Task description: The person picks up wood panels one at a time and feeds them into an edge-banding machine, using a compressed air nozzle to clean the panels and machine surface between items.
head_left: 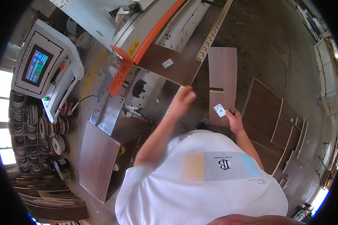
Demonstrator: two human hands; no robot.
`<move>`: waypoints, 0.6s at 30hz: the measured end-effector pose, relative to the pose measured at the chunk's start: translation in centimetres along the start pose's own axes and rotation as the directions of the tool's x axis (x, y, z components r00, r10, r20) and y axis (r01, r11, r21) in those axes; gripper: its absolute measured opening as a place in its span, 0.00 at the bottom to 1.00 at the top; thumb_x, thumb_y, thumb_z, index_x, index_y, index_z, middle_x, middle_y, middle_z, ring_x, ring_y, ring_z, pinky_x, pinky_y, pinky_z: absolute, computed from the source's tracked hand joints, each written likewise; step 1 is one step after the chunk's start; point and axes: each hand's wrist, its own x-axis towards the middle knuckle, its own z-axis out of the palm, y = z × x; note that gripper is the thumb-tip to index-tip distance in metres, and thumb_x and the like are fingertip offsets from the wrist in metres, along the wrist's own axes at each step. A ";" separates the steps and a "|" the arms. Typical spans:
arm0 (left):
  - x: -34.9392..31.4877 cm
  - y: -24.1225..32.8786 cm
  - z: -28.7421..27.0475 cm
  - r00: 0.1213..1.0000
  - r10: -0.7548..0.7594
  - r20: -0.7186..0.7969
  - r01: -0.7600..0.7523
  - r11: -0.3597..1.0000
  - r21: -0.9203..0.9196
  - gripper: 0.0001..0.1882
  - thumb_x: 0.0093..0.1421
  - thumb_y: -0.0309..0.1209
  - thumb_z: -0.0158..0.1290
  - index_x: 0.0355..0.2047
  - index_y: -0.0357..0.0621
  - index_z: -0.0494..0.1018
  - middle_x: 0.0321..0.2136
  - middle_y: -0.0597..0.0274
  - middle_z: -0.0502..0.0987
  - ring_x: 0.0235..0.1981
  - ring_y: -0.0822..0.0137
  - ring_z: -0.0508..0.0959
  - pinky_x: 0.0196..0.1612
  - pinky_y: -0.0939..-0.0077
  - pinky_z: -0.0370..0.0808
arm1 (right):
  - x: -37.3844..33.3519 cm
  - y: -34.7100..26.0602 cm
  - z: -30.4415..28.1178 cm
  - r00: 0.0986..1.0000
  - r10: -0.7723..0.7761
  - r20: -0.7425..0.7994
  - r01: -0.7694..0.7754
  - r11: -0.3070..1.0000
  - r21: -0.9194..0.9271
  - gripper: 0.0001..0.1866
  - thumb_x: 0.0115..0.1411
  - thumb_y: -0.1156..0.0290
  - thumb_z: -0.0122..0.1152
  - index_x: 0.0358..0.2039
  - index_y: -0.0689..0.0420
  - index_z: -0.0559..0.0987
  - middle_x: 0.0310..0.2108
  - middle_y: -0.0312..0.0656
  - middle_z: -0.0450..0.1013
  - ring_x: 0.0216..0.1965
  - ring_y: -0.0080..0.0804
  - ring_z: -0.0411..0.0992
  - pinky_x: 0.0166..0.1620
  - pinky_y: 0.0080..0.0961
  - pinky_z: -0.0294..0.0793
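Observation:
My right hand [234, 120] grips the lower right edge of a long wood-grain board [222, 71], its thumb on the face beside a white label [219, 110]. The board has a narrow slot cut in from its left edge and hangs upright-looking in front of me. My left hand [183, 102], smeared by motion, is just below the near corner of a dark brown panel [180, 69]. Whether it touches that panel I cannot tell. The panel lies in the machine, against its orange guard [154, 33], and bears another white label [168, 63].
A roller rail [214, 33] runs along the machine's right side. On the left stand a control console [45, 67] with a lit screen, and rolls of edge banding [58, 144]. A wood-grain board [97, 159] leans below the machine; stacked brown panels [264, 112] lie to my right.

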 end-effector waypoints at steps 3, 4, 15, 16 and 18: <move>-3.4 2.2 4.4 0.962 0.049 0.267 0.025 0.964 -0.266 0.21 0.67 0.34 0.57 0.56 0.37 0.70 0.49 0.57 0.77 0.53 0.68 0.74 0.56 0.73 0.72 | 0.1 1.0 2.3 0.996 -0.068 0.059 0.068 0.998 -0.002 0.18 0.65 0.69 0.59 0.53 0.64 0.78 0.48 0.40 0.78 0.48 0.28 0.74 0.52 0.28 0.72; -3.7 1.5 5.0 0.950 0.084 0.301 0.032 0.932 -0.360 0.19 0.67 0.33 0.57 0.53 0.36 0.70 0.45 0.60 0.78 0.50 0.71 0.75 0.53 0.75 0.73 | 0.0 1.3 3.0 0.993 -0.087 0.084 0.089 0.996 -0.021 0.18 0.65 0.70 0.59 0.53 0.64 0.77 0.48 0.40 0.77 0.48 0.27 0.74 0.52 0.28 0.72; -8.3 -3.0 -2.2 0.971 0.172 -0.166 -0.118 0.949 0.291 0.12 0.63 0.33 0.60 0.37 0.39 0.70 0.28 0.52 0.73 0.30 0.60 0.73 0.37 0.66 0.72 | 2.6 -11.1 4.6 0.603 -0.794 0.071 0.535 0.337 -0.775 0.28 0.58 0.71 0.67 0.60 0.57 0.73 0.61 0.44 0.71 0.59 0.42 0.70 0.60 0.35 0.70; -8.8 -2.9 -2.5 0.973 0.156 -0.167 -0.098 0.945 0.312 0.13 0.62 0.34 0.60 0.36 0.39 0.70 0.28 0.51 0.73 0.30 0.58 0.74 0.37 0.65 0.73 | 2.5 -12.5 5.4 0.568 -0.817 0.103 0.565 0.296 -0.770 0.27 0.58 0.70 0.67 0.59 0.56 0.74 0.59 0.44 0.73 0.59 0.44 0.71 0.61 0.36 0.70; -9.8 -3.0 -2.8 0.982 0.117 -0.149 -0.048 0.914 0.403 0.14 0.62 0.36 0.60 0.37 0.39 0.70 0.29 0.50 0.75 0.31 0.55 0.75 0.37 0.63 0.73 | 2.2 -14.5 7.6 0.550 -0.814 0.187 0.608 0.237 -0.758 0.28 0.58 0.68 0.67 0.59 0.56 0.74 0.58 0.44 0.74 0.58 0.44 0.71 0.61 0.36 0.70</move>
